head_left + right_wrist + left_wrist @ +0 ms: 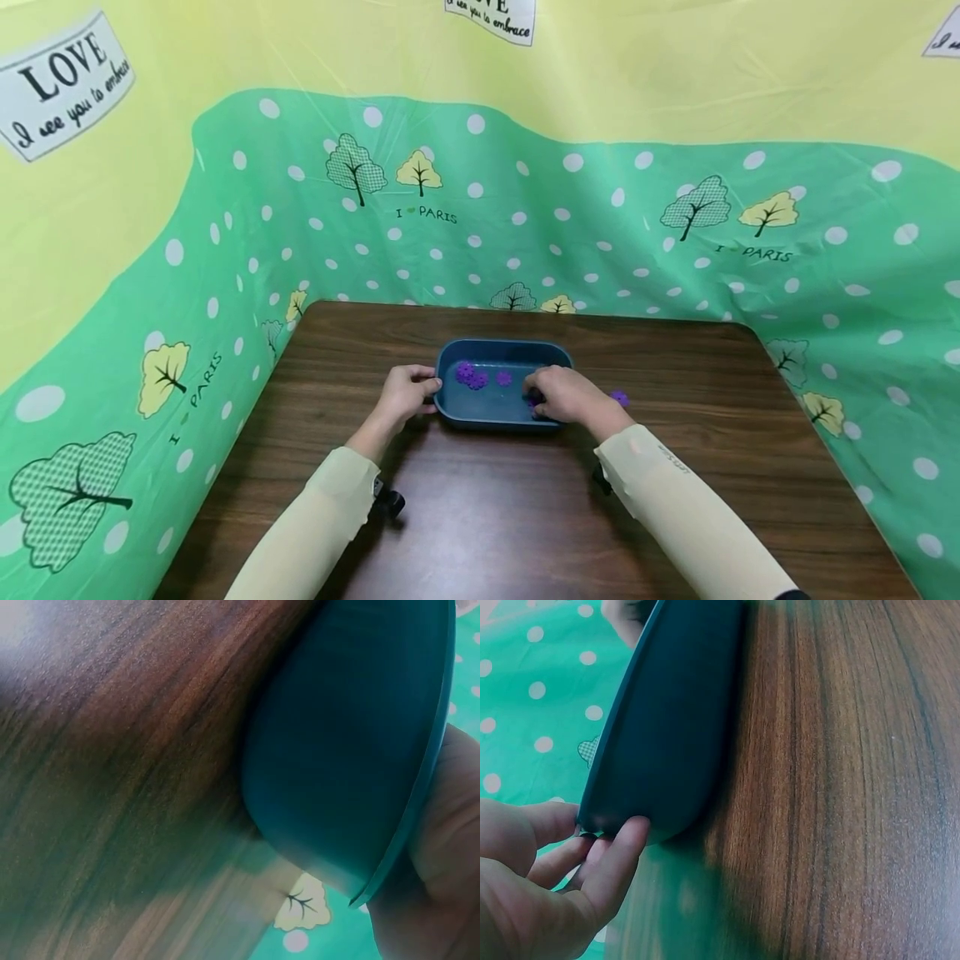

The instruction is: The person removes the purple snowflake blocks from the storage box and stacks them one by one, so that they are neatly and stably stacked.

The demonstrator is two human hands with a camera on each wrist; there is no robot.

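Note:
A dark blue rectangular tray [480, 415] with rounded corners stands on the table. Several small purple flower-shaped discs [477, 380] lie inside it, most of them bunched toward the left end. At that end my left hand [406, 392] holds the tray, thumb and fingers at its rim and outer wall [660, 742]. My right hand [562, 393] reaches over the right end, its fingers bent down inside the tray and pinching a purple disc that shows between them. In the right wrist view the tray's wall hides these fingers, and only part of the hand [450, 855] shows.
Another purple disc [619, 398] lies on the table just right of the tray, beyond my right wrist. The brown wood-grain table [480, 517] reaches back to a green and yellow printed cloth [420, 250], which hangs behind it and along both sides.

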